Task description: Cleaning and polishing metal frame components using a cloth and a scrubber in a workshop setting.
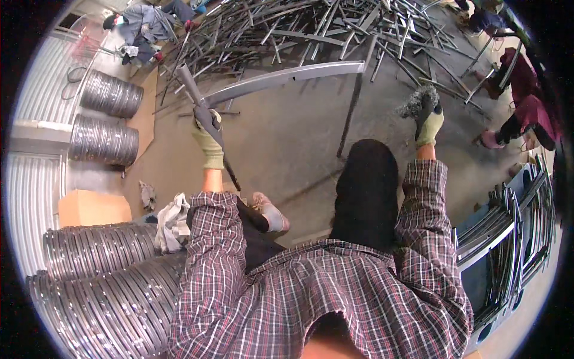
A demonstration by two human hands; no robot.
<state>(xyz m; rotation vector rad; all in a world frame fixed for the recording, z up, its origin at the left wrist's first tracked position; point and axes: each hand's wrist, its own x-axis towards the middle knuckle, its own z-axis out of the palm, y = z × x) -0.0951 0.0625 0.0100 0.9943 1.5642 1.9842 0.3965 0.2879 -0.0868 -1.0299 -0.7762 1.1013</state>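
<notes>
My left hand (pixel 208 136), in a yellow-green glove with dark grey palm and fingers, is closed around one tubular leg of a grey metal frame (pixel 284 80). The frame has a slightly curved flat crossbar between two round legs. Its far leg (pixel 354 102) slants down toward the floor on the right. My right hand (pixel 429 122), in a similar glove, is raised to the right, apart from the frame. Its fingers are closed on a shaggy grey wad of steel wool (pixel 414 105).
Loose metal tubes and bars lie in a large heap (pixel 323 36) ahead. Bundled metal rings (pixel 107 299) stand at left, near a cardboard box (pixel 94 207) and a pale cloth (pixel 173 222). Stacked frames (pixel 508 239) are at right. Other people (pixel 143 27) (pixel 529 113) sit at both sides.
</notes>
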